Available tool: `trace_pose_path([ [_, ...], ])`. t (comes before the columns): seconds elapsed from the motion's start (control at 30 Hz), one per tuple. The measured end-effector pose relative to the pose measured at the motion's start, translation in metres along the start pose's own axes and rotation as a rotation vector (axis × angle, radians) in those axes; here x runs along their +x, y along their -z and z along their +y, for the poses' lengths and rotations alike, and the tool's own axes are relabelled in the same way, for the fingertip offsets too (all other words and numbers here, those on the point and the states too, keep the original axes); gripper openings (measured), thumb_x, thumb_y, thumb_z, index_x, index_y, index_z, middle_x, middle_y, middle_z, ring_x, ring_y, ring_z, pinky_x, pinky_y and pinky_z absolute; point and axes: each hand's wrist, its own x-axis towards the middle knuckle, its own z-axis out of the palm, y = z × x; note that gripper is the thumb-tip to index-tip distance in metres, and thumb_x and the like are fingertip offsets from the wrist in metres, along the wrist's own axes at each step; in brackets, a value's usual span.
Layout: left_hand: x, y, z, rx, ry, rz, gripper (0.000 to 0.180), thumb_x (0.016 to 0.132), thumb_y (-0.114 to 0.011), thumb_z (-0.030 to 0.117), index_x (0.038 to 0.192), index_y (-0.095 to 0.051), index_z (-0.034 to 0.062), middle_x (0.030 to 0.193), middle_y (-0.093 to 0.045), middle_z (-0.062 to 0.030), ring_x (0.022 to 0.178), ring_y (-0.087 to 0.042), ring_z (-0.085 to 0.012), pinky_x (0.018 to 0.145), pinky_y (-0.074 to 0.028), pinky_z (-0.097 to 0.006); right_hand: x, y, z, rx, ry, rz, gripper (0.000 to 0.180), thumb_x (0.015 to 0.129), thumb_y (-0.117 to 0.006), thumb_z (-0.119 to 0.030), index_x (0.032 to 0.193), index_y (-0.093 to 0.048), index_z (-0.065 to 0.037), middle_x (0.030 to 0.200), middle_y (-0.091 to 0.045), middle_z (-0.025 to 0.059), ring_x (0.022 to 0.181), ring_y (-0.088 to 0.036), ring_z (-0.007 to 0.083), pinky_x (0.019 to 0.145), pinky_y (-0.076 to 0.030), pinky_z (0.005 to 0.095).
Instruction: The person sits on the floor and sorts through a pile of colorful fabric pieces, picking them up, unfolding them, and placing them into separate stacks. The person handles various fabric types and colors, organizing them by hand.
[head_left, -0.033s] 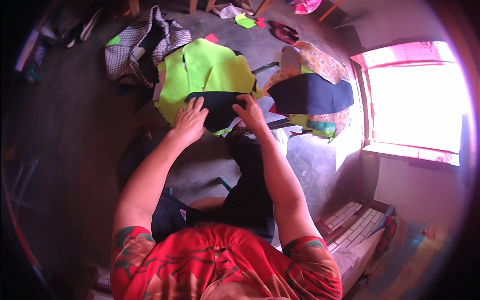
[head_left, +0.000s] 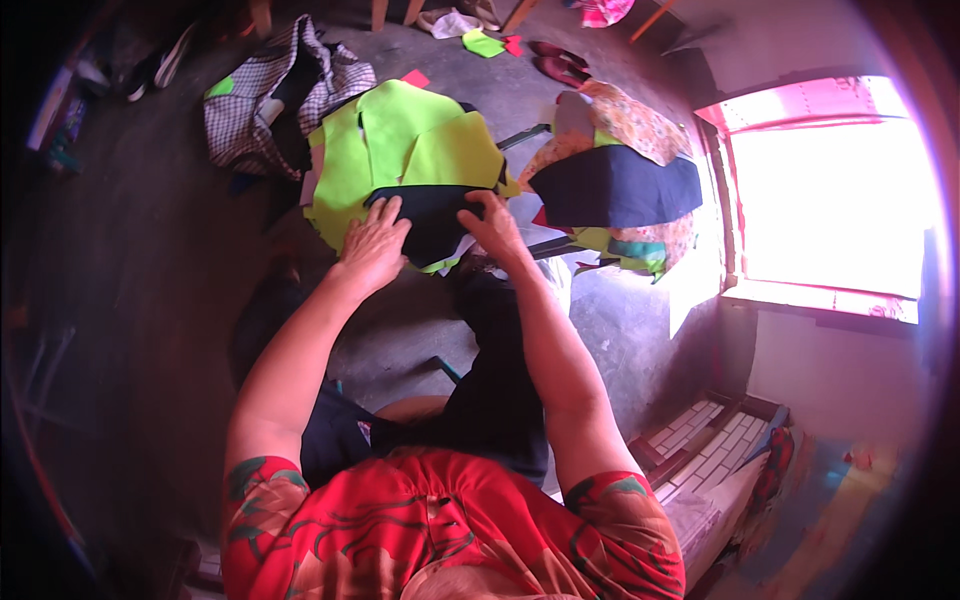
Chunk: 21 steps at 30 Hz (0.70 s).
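Observation:
A black cloth piece (head_left: 432, 218) lies over the near side of a rounded pile of bright yellow-green cloth pieces (head_left: 395, 140) in front of me. My left hand (head_left: 374, 240) rests flat on its left part, fingers stretched out and apart. At the right edge is my right hand (head_left: 495, 230), its thumb and forefinger apart and curved against the black cloth. What supports the pile is hidden beneath the pieces.
Right of the pile, a second heap carries a dark navy cloth (head_left: 615, 188) and floral pieces (head_left: 635, 122). A checked cloth (head_left: 240, 120) lies at the far left. Dark red shoes (head_left: 560, 65) stand on the floor (head_left: 150, 260) beyond. A bright window (head_left: 825, 205) is at the right.
The whole view has shifted slightly to the left. Both hands keep their places on the black cloth.

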Motion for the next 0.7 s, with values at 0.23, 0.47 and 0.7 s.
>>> trace_pose_path([
  [0.23,-0.002,-0.005,-0.006,0.048,-0.028,0.058,0.046,0.073,-0.075,0.018,0.112,-0.056,0.0049,0.146,-0.032,-0.0136,0.136,-0.030,-0.0309,0.095,-0.041,-0.055,-0.005,0.005,-0.011,-0.019,0.043,-0.054,0.046,0.078,-0.068,-0.024,0.117,-0.054,-0.005,0.120,-0.051,0.0233,0.107,-0.055,0.0393,0.091,-0.046,0.0417],
  [0.47,-0.001,0.003,-0.007,-0.072,-0.072,0.235,0.038,0.075,-0.073,0.015,0.108,-0.058,0.0041,0.133,-0.047,-0.0167,0.116,-0.052,-0.0317,0.091,-0.045,-0.047,-0.010,0.010,-0.028,-0.066,0.127,0.058,0.037,0.080,-0.065,-0.019,0.112,-0.056,-0.003,0.111,-0.056,0.0220,0.101,-0.058,0.0385,0.085,-0.047,0.0432],
  [0.7,0.001,0.012,-0.008,-0.139,-0.103,0.399,0.027,0.076,-0.070,0.011,0.101,-0.061,0.0040,0.120,-0.056,-0.0158,0.102,-0.059,-0.0314,0.087,-0.047,-0.042,-0.011,0.010,-0.044,-0.031,0.160,0.092,0.029,0.081,-0.064,-0.015,0.106,-0.059,-0.001,0.102,-0.061,0.0190,0.091,-0.063,0.0332,0.080,-0.049,0.0408],
])
